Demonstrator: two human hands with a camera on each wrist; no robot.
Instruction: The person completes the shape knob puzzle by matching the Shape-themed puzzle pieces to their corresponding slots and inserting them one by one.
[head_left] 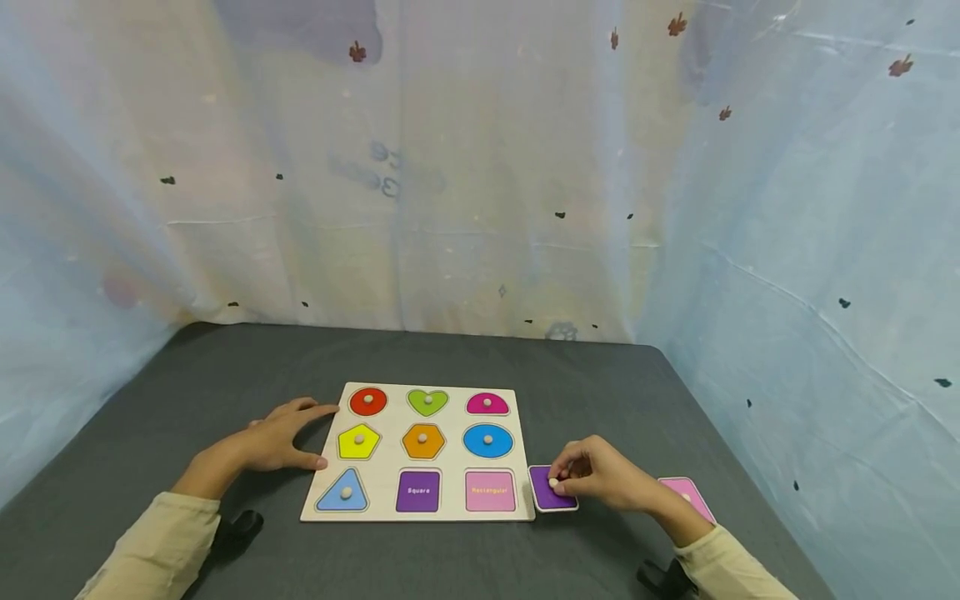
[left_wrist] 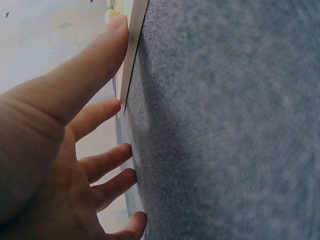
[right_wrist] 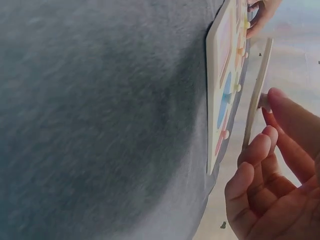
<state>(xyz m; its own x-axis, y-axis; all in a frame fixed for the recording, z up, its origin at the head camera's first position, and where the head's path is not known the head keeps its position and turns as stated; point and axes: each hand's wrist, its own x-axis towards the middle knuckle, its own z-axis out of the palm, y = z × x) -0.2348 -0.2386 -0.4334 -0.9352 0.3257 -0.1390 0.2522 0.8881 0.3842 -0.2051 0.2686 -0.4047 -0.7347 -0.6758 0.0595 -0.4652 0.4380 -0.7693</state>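
Note:
A wooden shape puzzle board [head_left: 450, 458] lies on the dark grey table, with several coloured knobbed pieces seated in it; the Square and Rectangular slots show only their labels. My right hand [head_left: 592, 479] pinches the small knob of a purple square piece [head_left: 547, 492] just right of the board, and in the right wrist view that purple square piece [right_wrist: 256, 95] stands slightly off the table beside the puzzle board [right_wrist: 220, 75]. A pink piece [head_left: 686, 493] lies behind my right wrist. My left hand [head_left: 281, 442] rests open against the board's left edge [left_wrist: 131, 55], fingers straight.
The grey table [head_left: 187, 383] is enclosed at the back and on both sides by pale translucent sheeting [head_left: 480, 167]. Black wrist-camera mounts [head_left: 236, 529] sit under both forearms near the front edge.

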